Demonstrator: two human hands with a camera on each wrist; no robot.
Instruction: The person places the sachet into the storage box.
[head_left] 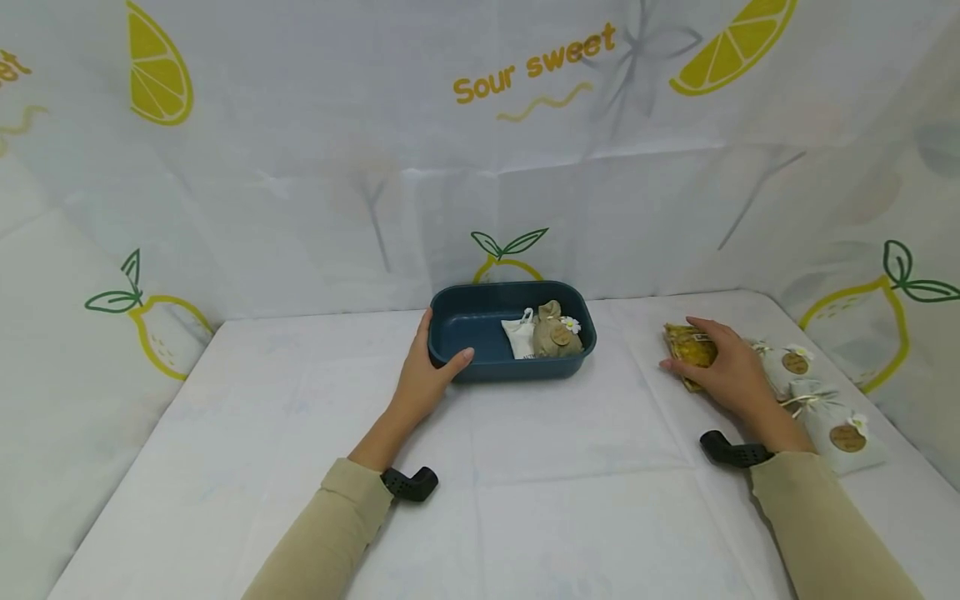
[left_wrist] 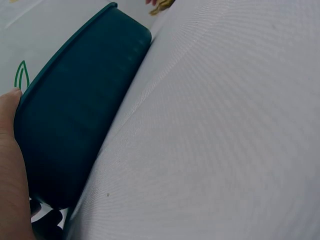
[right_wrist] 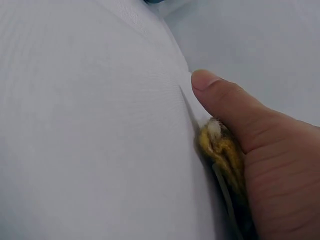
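Note:
A dark blue oblong bin stands at the table's far edge. My left hand holds its left end, thumb by the front rim and fingers along the side; the left wrist view shows the thumb beside the bin's wall. Inside lie a small white drawstring pouch and a tan drawstring sachet with a flower. On the right, my right hand reaches over a yellow patterned sachet, thumb and fingers spread. In the right wrist view, the thumb extends past the yellow sachet; the other fingers are hidden.
Behind my right hand lie a pale sachet with a round tag and flower, and a larger pale sachet nearer me, partly behind the wrist. White cloth covers the table. A lemon-print curtain hangs behind.

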